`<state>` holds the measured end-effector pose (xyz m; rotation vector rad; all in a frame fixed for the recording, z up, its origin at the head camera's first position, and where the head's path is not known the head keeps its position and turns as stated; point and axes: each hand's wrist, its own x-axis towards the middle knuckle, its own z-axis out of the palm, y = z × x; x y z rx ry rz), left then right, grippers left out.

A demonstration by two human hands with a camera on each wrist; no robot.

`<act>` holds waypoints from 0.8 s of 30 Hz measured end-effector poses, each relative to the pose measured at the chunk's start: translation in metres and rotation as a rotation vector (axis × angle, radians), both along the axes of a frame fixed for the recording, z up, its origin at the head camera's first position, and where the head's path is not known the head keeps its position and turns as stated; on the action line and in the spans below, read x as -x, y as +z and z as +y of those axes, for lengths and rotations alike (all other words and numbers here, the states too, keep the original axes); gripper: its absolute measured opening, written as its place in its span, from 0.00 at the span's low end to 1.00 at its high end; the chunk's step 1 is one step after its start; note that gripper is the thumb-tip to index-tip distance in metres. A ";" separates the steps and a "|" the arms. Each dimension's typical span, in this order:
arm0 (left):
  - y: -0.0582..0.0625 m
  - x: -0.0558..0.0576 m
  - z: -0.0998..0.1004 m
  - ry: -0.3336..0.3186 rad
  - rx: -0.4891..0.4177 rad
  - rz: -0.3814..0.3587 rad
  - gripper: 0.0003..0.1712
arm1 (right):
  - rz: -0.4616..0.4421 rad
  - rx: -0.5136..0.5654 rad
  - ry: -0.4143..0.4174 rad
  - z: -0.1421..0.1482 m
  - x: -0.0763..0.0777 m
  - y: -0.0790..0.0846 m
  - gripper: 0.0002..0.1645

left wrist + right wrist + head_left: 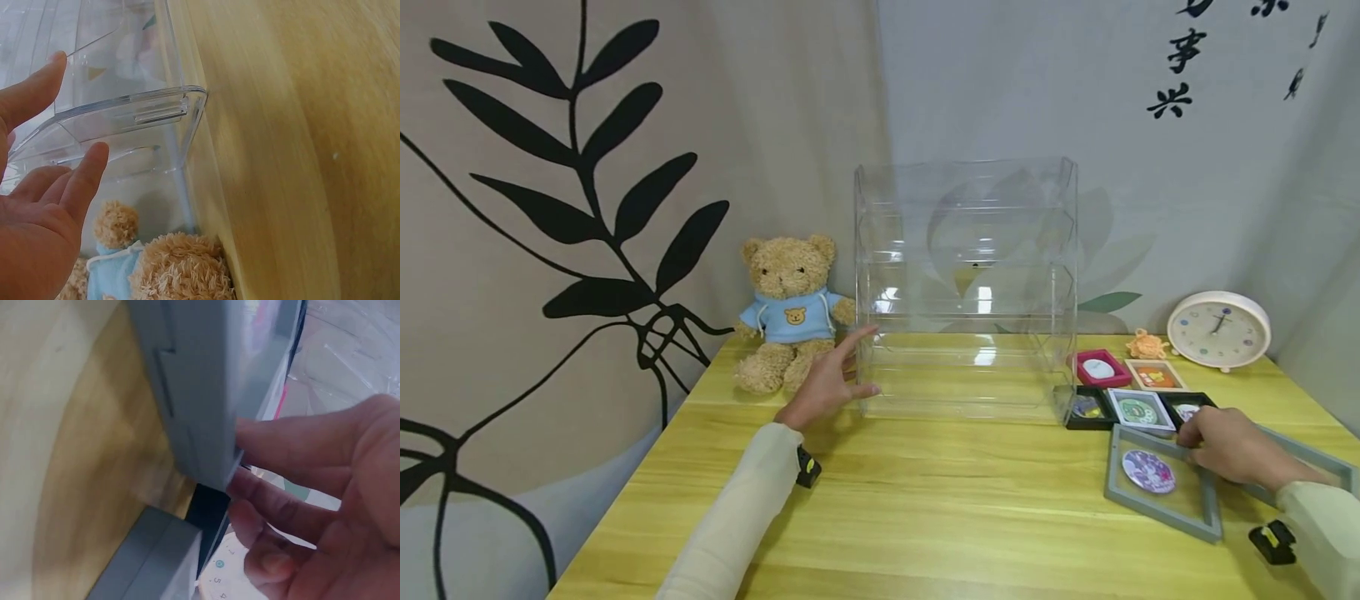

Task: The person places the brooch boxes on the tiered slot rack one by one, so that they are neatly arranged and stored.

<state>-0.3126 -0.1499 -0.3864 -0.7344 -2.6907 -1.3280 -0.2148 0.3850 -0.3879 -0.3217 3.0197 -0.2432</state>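
A clear acrylic tiered display stand (966,318) rises in the middle of the table. By its left side is my left hand (827,379), thumb and fingers spread and fairly straight; the left wrist view has the fingertips beside the stand's edge (131,99), contact uncertain. Over on the right, my right hand (1240,448) pinches the far right corner of a grey display frame (1163,514), whose clear middle bears a round purple badge (1148,472). A second grey frame (1311,451) lies partly behind that hand. In the right wrist view, thumb and fingers meet the frame's corner (209,450).
Small framed badges, including a red frame (1081,372), a white frame (1118,408) and a black frame (1090,423), sit right of the stand. Behind them are an orange figurine (1147,344) and a round clock (1219,330). A teddy bear (790,312) sits left.
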 end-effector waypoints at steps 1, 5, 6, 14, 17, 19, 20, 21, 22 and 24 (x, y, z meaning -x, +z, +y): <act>0.000 0.000 0.000 0.001 0.005 0.001 0.55 | -0.007 -0.005 -0.006 0.000 0.000 0.000 0.08; 0.000 0.000 0.000 0.003 0.012 0.001 0.55 | -0.020 -0.020 -0.039 -0.001 -0.001 0.001 0.06; 0.000 0.000 0.001 0.006 0.013 0.001 0.55 | -0.014 -0.022 -0.044 -0.001 -0.002 0.001 0.06; 0.004 -0.002 0.000 -0.008 -0.015 0.007 0.55 | 0.177 0.021 -0.011 -0.007 -0.007 0.010 0.02; 0.004 -0.002 -0.001 -0.003 -0.028 0.000 0.54 | 0.165 0.107 -0.019 -0.012 -0.009 0.016 0.05; 0.004 -0.002 -0.002 0.002 -0.028 -0.001 0.54 | 0.106 0.181 -0.042 -0.016 -0.010 0.018 0.07; 0.003 -0.002 -0.002 0.005 -0.026 -0.002 0.54 | 0.077 0.220 -0.052 -0.018 -0.011 0.018 0.08; 0.002 -0.001 -0.002 0.006 -0.025 -0.003 0.54 | 0.040 0.264 -0.068 -0.020 -0.012 0.019 0.08; 0.002 -0.001 -0.002 0.007 -0.024 -0.001 0.55 | 0.000 0.316 -0.086 -0.021 -0.013 0.019 0.09; 0.000 -0.002 -0.002 0.008 -0.022 -0.002 0.55 | -0.075 0.446 -0.123 -0.023 -0.014 0.018 0.11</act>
